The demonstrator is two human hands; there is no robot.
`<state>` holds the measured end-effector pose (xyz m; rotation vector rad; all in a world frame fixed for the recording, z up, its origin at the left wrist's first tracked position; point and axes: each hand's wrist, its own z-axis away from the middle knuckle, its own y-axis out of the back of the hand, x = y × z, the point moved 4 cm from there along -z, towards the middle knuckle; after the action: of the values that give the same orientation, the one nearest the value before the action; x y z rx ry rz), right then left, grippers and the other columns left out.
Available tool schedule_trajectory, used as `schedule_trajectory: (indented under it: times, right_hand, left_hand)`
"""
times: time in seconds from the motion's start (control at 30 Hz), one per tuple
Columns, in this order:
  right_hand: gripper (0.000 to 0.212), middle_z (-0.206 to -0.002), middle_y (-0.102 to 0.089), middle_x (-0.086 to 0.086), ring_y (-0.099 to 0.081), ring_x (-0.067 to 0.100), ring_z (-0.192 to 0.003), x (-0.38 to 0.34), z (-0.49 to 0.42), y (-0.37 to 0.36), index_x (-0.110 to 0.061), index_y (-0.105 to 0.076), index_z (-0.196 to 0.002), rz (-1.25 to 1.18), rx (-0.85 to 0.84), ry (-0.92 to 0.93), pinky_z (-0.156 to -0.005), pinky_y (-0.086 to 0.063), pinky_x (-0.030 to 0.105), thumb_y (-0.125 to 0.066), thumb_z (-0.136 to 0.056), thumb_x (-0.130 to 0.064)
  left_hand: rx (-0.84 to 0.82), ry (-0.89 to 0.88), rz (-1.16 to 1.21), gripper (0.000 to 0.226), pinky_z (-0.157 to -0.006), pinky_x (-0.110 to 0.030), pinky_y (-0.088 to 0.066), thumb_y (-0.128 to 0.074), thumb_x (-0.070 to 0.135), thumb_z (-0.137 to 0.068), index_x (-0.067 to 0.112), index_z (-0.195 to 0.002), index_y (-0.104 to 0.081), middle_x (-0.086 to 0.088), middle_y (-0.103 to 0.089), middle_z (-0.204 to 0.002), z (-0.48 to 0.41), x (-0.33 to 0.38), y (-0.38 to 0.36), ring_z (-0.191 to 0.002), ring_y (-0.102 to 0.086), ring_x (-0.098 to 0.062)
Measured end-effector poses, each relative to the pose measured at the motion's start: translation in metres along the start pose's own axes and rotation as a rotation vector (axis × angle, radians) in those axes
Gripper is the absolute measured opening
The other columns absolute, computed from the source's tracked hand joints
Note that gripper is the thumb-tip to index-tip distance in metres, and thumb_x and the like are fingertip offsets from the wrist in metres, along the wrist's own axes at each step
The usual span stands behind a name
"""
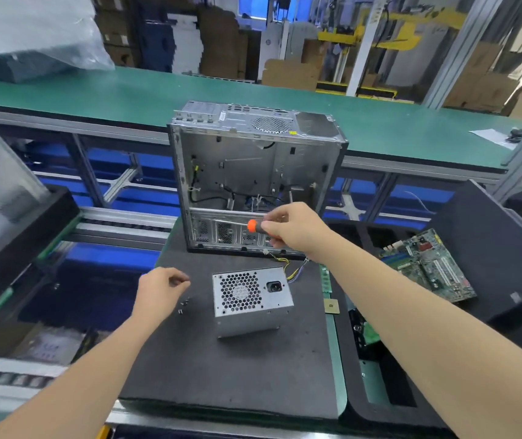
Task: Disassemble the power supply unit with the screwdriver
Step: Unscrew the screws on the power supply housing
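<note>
Upper left of frame: crumpled clear plastic bag [31, 30] on the long green conveyor belt [126, 90]. Left edge: black foam tray [15, 236], blurred.

Lower left of centre: left hand [161, 293] hovers above the dark grey foam mat [221, 369], fingers loosely curled, thumb and forefinger close together. Blurred, so cannot tell if it pinches anything small. Just right of it, a few small dark screws [184, 304] lie loose on the mat.

Centre, lower: silver metal power supply unit [253, 294] with honeycomb fan grille and black power socket sits on the mat, grille face up and tilted toward the camera. Yellow and black wires [291, 270] trail from its far right corner.

Centre, upper: open silver steel computer case [253, 172] stands upright at the mat's far edge, side panel off, interior mostly stripped, some cables at the bottom.

Right of centre: right hand [297, 229] is closed round the orange and black handle of the screwdriver [254, 225], held in front of the case's lower part, above and apart from the power supply unit, shaft pointing left, blurred.

Right of the mat: narrow green memory stick [325, 277], small square gold processor chip [331, 305] just below it. Further right: green motherboard [427, 267] lying in a black tray. Far right: large black panel [491, 248] leaning.
</note>
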<state>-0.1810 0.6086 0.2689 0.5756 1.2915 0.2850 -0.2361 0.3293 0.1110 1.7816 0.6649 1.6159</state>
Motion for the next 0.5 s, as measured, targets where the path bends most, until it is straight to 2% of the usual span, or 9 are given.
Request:
schedule_trajectory:
  times: [0.07, 0.13, 0.23, 0.3, 0.43, 0.5]
  right_hand:
    - [0.022, -0.08, -0.07, 0.008, -0.062, 0.019, -0.068, 0.01, -0.008, -0.009, -0.006, -0.071, -0.114, 0.044, -0.005, -0.003, -0.075, -0.059, 0.036, -0.068, -0.098, -0.021]
    - [0.027, -0.08, -0.069, 0.008, -0.059, 0.019, -0.069, 0.018, -0.014, -0.016, -0.006, -0.069, -0.12, 0.055, -0.008, -0.022, -0.073, -0.054, 0.041, -0.068, -0.098, -0.022]
    - [0.033, -0.099, -0.072, 0.011, -0.061, 0.021, -0.078, 0.026, -0.02, -0.024, -0.009, -0.067, -0.127, 0.026, -0.008, -0.033, -0.081, -0.058, 0.046, -0.069, -0.097, -0.023]
    - [0.034, -0.107, -0.071, 0.009, -0.061, 0.022, -0.085, 0.03, -0.023, -0.027, -0.014, -0.068, -0.128, 0.065, -0.004, -0.027, -0.082, -0.056, 0.043, -0.069, -0.097, -0.028]
    - [0.03, -0.098, -0.065, 0.001, -0.057, 0.021, -0.091, 0.039, -0.026, -0.03, -0.016, -0.072, -0.122, 0.164, -0.03, -0.037, -0.081, -0.047, 0.035, -0.063, -0.1, -0.034]
    - [0.029, -0.081, -0.064, 0.002, -0.056, 0.022, -0.077, 0.045, -0.026, -0.029, -0.014, -0.074, -0.103, 0.257, -0.027, -0.067, -0.069, -0.044, 0.031, -0.06, -0.099, -0.039]
  left_hand:
    - [-0.057, 0.041, -0.005, 0.007, -0.071, -0.02, -0.039, -0.086, 0.013, -0.085, 0.018, -0.087, -0.083, 0.013, -0.066, -0.072, 0.011, -0.021, -0.011, -0.071, -0.061, -0.003]
    - [-0.09, 0.076, -0.003, 0.007, -0.073, -0.021, -0.04, -0.088, 0.014, -0.084, 0.017, -0.089, -0.084, 0.013, -0.065, -0.074, 0.019, -0.034, -0.021, -0.073, -0.061, -0.006]
    - [-0.099, 0.115, 0.021, 0.009, -0.075, -0.021, -0.043, -0.088, 0.016, -0.084, 0.019, -0.092, -0.084, 0.007, -0.076, -0.084, 0.021, -0.045, -0.029, -0.077, -0.065, -0.007]
    - [-0.102, 0.129, 0.034, 0.01, -0.075, -0.022, -0.045, -0.089, 0.017, -0.083, 0.019, -0.091, -0.085, 0.006, -0.079, -0.086, 0.02, -0.048, -0.033, -0.077, -0.066, -0.008]
    - [-0.14, 0.177, 0.079, 0.02, -0.078, -0.025, -0.047, -0.093, 0.018, -0.078, 0.018, -0.096, -0.084, 0.007, -0.075, -0.081, 0.019, -0.053, -0.04, -0.083, -0.071, -0.012]
    - [-0.15, 0.173, 0.083, 0.031, -0.081, -0.025, -0.047, -0.096, 0.021, -0.075, 0.019, -0.104, -0.083, 0.004, -0.074, -0.088, 0.02, -0.052, -0.04, -0.084, -0.07, -0.012]
